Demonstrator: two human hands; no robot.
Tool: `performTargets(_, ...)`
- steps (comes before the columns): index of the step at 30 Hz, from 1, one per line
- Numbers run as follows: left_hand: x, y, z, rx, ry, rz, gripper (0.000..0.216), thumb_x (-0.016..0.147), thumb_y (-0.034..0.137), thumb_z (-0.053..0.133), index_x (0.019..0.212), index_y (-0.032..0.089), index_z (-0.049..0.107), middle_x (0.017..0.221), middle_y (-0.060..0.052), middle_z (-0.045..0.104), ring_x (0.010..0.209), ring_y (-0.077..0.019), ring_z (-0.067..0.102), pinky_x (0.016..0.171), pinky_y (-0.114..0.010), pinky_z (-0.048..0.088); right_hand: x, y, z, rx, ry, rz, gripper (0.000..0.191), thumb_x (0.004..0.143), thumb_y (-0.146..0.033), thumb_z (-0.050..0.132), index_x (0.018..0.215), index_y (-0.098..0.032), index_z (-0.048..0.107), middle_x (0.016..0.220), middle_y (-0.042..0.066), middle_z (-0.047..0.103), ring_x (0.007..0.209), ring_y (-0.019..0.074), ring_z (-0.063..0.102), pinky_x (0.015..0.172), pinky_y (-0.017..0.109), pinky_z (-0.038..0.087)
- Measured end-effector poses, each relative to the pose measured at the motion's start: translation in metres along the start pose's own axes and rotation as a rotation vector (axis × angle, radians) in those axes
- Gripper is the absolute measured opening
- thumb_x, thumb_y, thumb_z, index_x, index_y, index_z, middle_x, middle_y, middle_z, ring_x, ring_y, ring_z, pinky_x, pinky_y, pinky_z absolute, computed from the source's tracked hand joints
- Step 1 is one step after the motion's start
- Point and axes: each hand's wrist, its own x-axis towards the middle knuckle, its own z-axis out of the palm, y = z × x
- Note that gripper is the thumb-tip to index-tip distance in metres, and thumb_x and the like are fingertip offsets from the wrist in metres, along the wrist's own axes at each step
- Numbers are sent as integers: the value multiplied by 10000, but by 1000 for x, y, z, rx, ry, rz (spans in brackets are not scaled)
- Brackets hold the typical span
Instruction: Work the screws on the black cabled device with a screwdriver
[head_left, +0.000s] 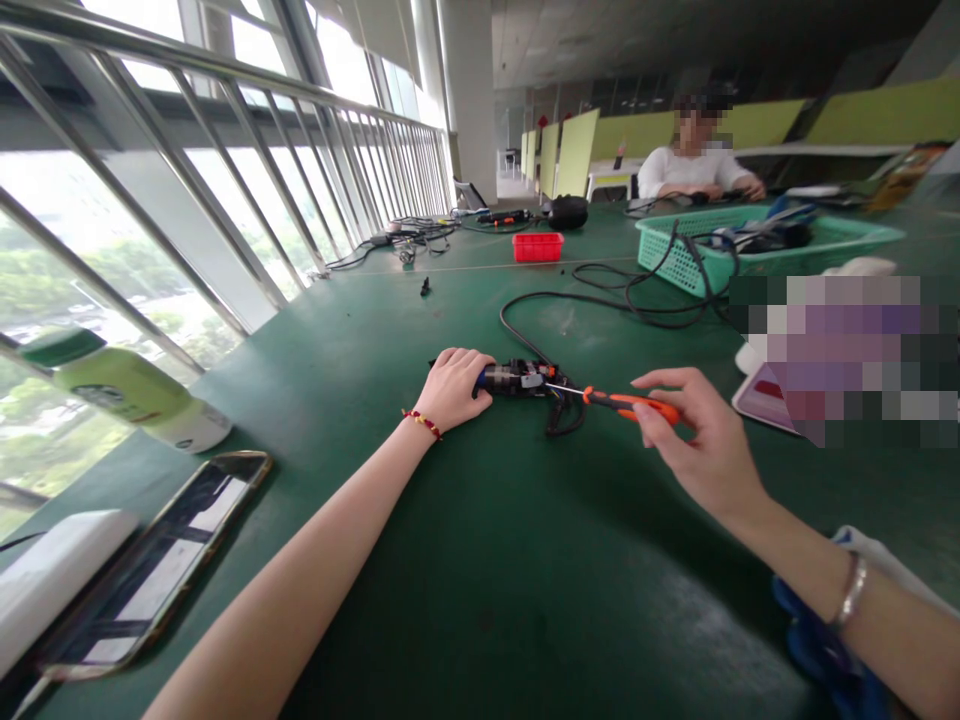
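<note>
Black cylindrical device (516,378), lying on the green tabletop (465,580) with wires (558,410) exposed at its right end. Held down by the left hand (454,388), curled over its other end. Reached near the wires by the shaft of an orange-and-black screwdriver (626,402), grasped lightly by its handle in the right hand (694,435). Seemingly partway through: open, not yet closed up; cannot tell whether loosening or tightening.
</note>
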Motion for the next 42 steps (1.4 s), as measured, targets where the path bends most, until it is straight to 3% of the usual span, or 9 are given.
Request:
performTargets(4,0,1,-1,11,32,12,374,710,175,482,1080,185,543,1034,-68,608,1017,-237,513,983,-388,337,0,-1,-1,2,-53,22,222,857,-391,494,962,-200,537,546,-51,500,441,92,431,435,230,345)
performTargets(11,0,1,-2,59,33,18,375,743,170,467,1108,204,545,1101,-64,604,1044,-248,507,990,-411,316,0,6,1,-41,76,-109,245,775,-254,565,1012,-224,513,954,56,584,836,190,606,735,326,487)
performTargets(13,0,1,-2,71,39,24,378,748,170,463,1115,203,546,1107,-66,603,1041,-248,507,988,-410,316,0,4,1,-39,49,-104,243,777,-249,561,1014,-229,510,877,39,598,793,187,609,700,319,488)
performTargets(18,0,0,-1,98,59,53,377,749,164,457,1114,171,553,1076,-76,612,1012,-243,512,974,-396,329,-1,-3,-1,-34,-84,9,151,861,-346,475,881,-217,552,519,-49,514,443,109,468,480,258,388)
performTargets(21,0,0,-2,97,53,51,381,753,163,452,1120,178,551,1075,-77,610,1018,-244,512,972,-398,330,-1,-1,-1,-15,-72,18,185,875,-358,456,942,-215,552,530,-48,523,479,118,509,506,257,409)
performTargets(27,0,1,-3,107,35,41,385,764,163,448,1136,185,543,1109,-73,604,1033,-242,512,974,-393,330,1,4,0,-67,72,-92,221,780,-238,553,997,-216,519,877,41,601,815,186,611,688,297,471)
performTargets(34,0,0,-2,122,66,71,377,757,155,462,1124,162,551,1088,-72,616,1010,-233,523,950,-381,348,0,0,-1,-99,-64,-2,160,857,-319,457,902,-206,561,529,-40,539,482,127,518,530,272,417)
performTargets(40,-1,-1,-1,135,84,84,361,756,155,475,1107,156,554,1062,-70,624,990,-227,532,930,-375,363,2,5,1,-109,99,-100,179,785,-268,547,954,-211,544,932,54,614,754,176,614,677,310,477)
performTargets(42,-1,-1,-1,135,87,83,359,757,155,474,1107,156,554,1063,-70,625,990,-227,532,929,-374,365,2,4,1,-96,124,-115,236,762,-255,571,991,-214,534,945,54,611,808,187,617,716,316,482)
